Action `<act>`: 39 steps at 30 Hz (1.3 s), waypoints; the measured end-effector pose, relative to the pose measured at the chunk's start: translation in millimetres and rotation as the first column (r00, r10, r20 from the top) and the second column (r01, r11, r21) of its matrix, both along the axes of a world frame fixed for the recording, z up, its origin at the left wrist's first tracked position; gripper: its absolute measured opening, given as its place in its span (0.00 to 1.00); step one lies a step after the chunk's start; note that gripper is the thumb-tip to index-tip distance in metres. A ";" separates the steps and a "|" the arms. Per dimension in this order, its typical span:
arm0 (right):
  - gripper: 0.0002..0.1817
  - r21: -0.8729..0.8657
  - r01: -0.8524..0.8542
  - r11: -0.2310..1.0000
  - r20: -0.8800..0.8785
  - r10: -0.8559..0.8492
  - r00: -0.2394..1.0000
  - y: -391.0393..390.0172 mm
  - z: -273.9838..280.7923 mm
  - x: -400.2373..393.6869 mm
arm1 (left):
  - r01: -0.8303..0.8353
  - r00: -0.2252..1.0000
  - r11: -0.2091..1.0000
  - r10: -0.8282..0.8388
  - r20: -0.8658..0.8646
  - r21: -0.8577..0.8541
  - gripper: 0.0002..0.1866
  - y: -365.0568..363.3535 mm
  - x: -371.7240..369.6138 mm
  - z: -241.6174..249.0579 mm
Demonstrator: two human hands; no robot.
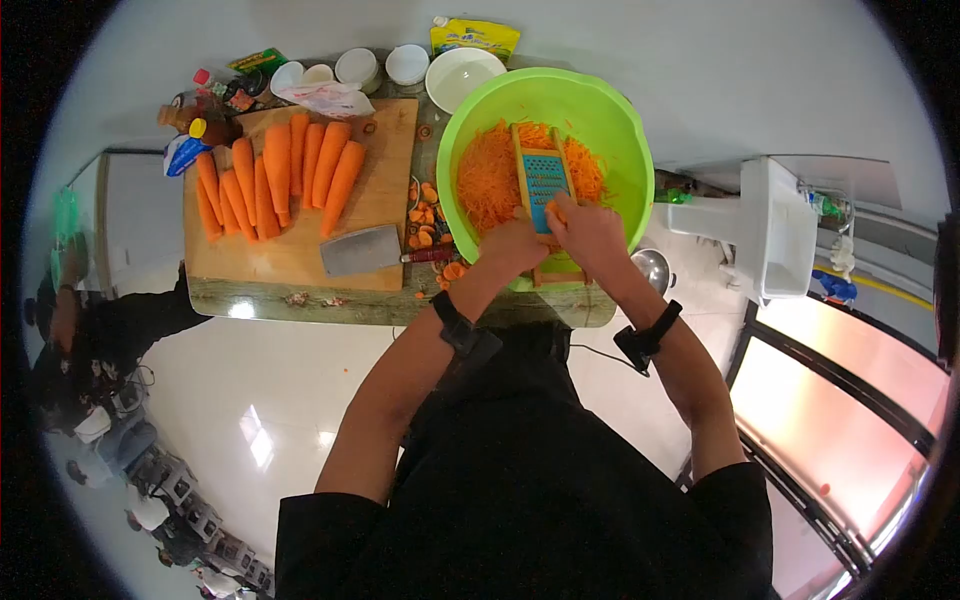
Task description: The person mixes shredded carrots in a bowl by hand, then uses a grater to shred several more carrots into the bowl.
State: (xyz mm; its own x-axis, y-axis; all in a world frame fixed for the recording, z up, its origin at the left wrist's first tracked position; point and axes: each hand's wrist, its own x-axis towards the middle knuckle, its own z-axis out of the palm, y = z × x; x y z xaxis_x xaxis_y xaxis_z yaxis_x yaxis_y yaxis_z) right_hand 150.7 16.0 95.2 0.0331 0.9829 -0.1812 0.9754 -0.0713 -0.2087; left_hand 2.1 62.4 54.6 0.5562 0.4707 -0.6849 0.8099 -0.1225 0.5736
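Observation:
A wooden-framed grater (545, 180) with a blue grating plate leans in a large green basin (625, 130), over a heap of shredded carrot (487, 180). My left hand (512, 247) is closed around the lower left part of the grater's frame. Pressed against the plate's lower right side, my right hand (587, 235) is closed on a piece of carrot (558, 208), mostly hidden by the fingers. To the left, several whole peeled carrots (277, 170) lie in a row on a wooden cutting board (290, 258). A cleaver (362, 250) rests flat at the board's lower right.
Carrot offcuts (425, 225) are scattered between board and basin. Along the wall stand a white bowl (465, 78), white tubs (407, 65), a yellow pouch (475, 38) and bottles (210, 130). A white sink (780, 230) is at the right. Other people (60, 330) are at the far left.

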 end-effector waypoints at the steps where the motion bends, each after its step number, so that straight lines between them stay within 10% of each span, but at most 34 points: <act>1: 0.15 -0.003 -0.010 1.000 0.004 0.010 1.000 4.7 -1.5 -2.2 | -0.010 1.000 1.000 0.010 0.004 -0.003 0.23 1.8 -0.5 6.0; 10: 0.14 -0.052 -0.033 0.998 0.053 0.036 0.998 48.4 -37.6 8.5 | -0.056 0.997 0.988 0.047 0.067 0.146 0.21 -9.6 9.2 -32.8; 18: 0.19 -0.056 -0.005 0.998 0.112 0.011 0.994 109.2 -73.7 13.8 | -0.028 0.999 0.999 0.030 -0.040 0.047 0.45 -2.6 7.5 -9.8; 25: 0.23 -0.099 0.059 0.993 -0.062 -0.065 0.996 69.5 -36.0 18.9 | -0.018 0.999 0.999 0.019 -0.032 0.041 0.40 -5.5 9.7 -20.6; 27: 0.22 -0.178 0.000 0.984 0.089 0.016 0.996 38.3 -13.3 8.1 | 0.002 0.998 1.000 0.000 0.056 -0.025 0.22 -4.9 9.5 -29.1; 39: 0.14 -0.039 -0.034 0.999 0.100 0.038 0.994 30.2 -25.3 -4.3 | -0.203 0.979 0.979 0.203 0.024 -0.008 0.27 -10.3 9.2 -13.0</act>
